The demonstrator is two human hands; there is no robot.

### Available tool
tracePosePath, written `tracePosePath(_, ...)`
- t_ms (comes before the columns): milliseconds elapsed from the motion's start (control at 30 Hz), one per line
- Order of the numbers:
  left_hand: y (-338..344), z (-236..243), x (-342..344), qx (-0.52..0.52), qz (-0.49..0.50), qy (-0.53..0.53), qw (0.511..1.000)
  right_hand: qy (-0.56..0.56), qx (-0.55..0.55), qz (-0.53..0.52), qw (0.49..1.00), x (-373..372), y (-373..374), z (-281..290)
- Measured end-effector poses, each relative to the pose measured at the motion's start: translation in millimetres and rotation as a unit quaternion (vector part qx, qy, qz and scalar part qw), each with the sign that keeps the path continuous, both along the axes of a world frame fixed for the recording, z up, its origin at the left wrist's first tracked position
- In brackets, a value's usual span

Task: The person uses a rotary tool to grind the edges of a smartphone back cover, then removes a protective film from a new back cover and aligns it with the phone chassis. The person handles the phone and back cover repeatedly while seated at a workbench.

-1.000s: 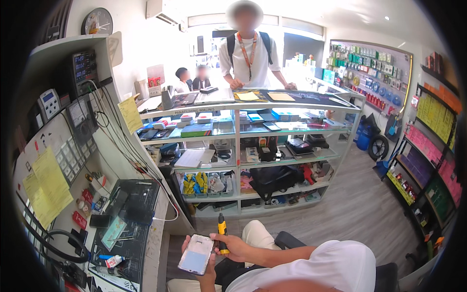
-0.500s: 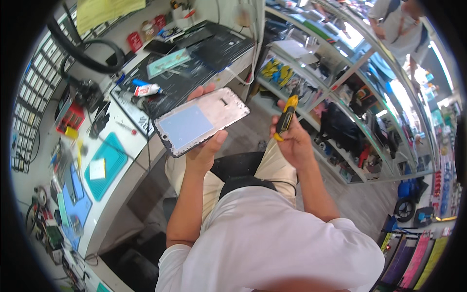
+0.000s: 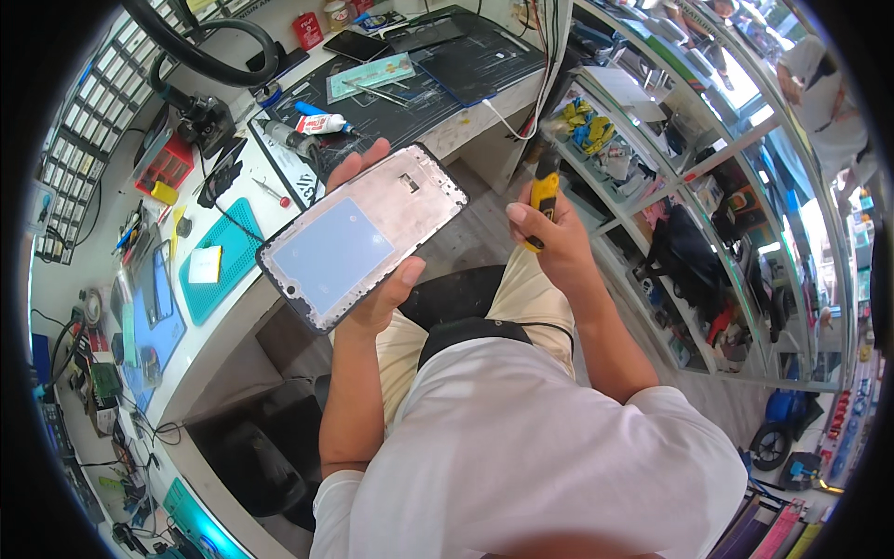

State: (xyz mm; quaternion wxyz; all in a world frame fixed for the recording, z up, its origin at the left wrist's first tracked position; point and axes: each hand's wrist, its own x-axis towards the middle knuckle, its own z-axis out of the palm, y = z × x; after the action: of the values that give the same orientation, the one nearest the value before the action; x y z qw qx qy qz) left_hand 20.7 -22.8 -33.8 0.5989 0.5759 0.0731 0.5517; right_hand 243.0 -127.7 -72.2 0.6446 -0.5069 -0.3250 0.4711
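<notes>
Smartphone mid-frame (image 3: 386, 219), one, without screen: pale metallic plate inside a dark rim, speckled along the border, with a blue-grey rectangle (image 3: 333, 252) over much of the lower-left portion. Held up in front of the torso, tilted, partly over the lap and near the front edge of the tabletop (image 3: 272, 222). Carried in the left hand (image 3: 374, 303), partly hidden beneath, with thumb clamped on the near long edge and other fingers (image 3: 351, 170) hooked round the far long edge. Right hand (image 3: 557, 238), well apart from the mid-frame, with fingers closed round a yellow-and-black utility knife (image 3: 544, 205), so judged from the body; upper end blurred, blade not distinguishable. Handling, as estimated: light for such breadth, thin, fairly stiff when flat, yet liable to bow or twist under uneven pressure; most fragile at the narrow rim and around the small cutouts; probably slick across the blue-grey rectangle, rougher along the speckled border. Best gripped by both long edges, near mid-length, without squeezing or pressing on the flat centre. Also on the tabletop: white-and-red squeeze tube (image 3: 319, 124), red-ended screwdriver (image 3: 273, 192), and teal mat (image 3: 238, 230) bearing a small white rectangular piece (image 3: 205, 265).
</notes>
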Motion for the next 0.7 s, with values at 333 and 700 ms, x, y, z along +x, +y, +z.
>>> tracePosePath(333,3,11,-3,0.145,-0.045,0.007,0.988,-0.487,0.010,-0.015,0.873,31,-1,36)
tracePosePath(700,4,17,-5,0.176,-0.043,0.005,0.984,-0.522,0.013,-0.016,0.853,30,-2,57)
